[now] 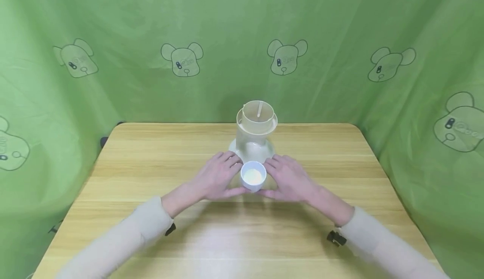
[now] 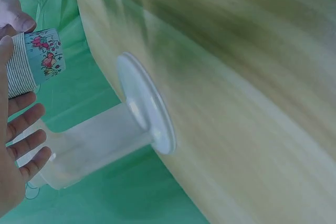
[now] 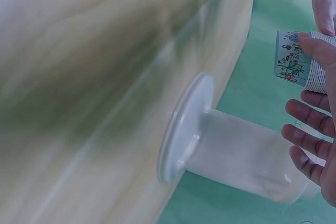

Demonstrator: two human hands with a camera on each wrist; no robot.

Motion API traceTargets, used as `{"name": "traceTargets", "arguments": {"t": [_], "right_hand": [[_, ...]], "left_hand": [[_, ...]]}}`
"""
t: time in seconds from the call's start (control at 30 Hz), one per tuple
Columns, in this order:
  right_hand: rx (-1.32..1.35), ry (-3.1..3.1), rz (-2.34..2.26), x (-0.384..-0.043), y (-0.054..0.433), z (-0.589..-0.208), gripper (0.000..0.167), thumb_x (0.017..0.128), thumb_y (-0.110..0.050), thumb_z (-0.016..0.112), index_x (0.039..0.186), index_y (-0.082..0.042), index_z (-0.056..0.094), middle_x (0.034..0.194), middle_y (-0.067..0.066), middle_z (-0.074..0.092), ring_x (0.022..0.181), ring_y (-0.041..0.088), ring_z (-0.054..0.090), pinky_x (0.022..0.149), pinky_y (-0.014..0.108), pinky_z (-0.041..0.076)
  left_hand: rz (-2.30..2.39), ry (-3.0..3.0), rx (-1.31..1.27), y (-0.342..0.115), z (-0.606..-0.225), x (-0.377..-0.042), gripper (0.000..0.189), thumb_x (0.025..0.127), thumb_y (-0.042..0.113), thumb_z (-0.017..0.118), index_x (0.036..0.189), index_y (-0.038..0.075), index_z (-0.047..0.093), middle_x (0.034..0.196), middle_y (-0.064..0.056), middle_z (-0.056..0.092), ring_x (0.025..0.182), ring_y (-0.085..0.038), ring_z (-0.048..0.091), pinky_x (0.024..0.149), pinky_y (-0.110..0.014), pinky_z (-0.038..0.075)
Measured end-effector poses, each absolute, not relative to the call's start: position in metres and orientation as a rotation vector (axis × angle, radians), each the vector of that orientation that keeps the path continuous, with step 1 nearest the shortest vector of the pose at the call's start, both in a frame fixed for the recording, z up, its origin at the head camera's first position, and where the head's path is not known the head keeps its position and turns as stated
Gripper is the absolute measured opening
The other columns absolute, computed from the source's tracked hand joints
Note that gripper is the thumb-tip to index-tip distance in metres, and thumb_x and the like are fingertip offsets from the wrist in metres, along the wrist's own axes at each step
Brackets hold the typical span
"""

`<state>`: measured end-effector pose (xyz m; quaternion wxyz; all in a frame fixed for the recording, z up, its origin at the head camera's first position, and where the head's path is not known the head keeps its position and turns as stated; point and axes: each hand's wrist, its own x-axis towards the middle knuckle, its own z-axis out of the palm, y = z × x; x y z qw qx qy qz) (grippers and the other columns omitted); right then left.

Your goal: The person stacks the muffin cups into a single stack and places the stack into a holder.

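Note:
A nested stack of paper cups (image 1: 247, 183) is held above the table between both hands, its white open mouth facing up in the head view. Printed flowers on pale blue show on the lowest cup (image 2: 46, 56) in the left wrist view. My left hand (image 1: 217, 178) grips the stack from the left, thumb on the near side. From the right, my right hand (image 1: 290, 181) grips it the same way, its other fingers (image 3: 310, 142) spread away from the cups. Just beyond the hands stands a translucent cylindrical holder (image 1: 246, 141) on a round white base (image 2: 149, 106).
The holder has an open top ring (image 1: 258, 117) with a pale strip inside. It stands upright near the back edge of the wooden table (image 1: 159, 153). A green curtain (image 1: 234, 27) with bear-head prints surrounds the table at the back and sides.

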<state>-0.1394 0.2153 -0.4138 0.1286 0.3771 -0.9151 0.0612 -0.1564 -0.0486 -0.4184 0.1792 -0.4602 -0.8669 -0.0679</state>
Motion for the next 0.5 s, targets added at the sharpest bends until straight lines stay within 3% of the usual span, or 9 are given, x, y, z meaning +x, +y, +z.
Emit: {"name": "traceTargets", "arguments": {"t": [0.5], "right_hand": [[1.102, -2.575, 0.166, -0.154, 0.219, -0.384, 0.080, 0.072, -0.063, 0.089, 0.127, -0.007, 0.070, 0.109, 0.005, 0.078, 0.092, 0.021, 0.067, 0.078, 0.037, 0.061]], "left_hand": [[-0.143, -2.372, -1.309, -0.047, -0.386, -0.172, 0.064, 0.088, 0.069, 0.072, 0.115, 0.011, 0.071, 0.120, -0.005, 0.074, 0.117, -0.024, 0.066, 0.097, -0.038, 0.058]]}}
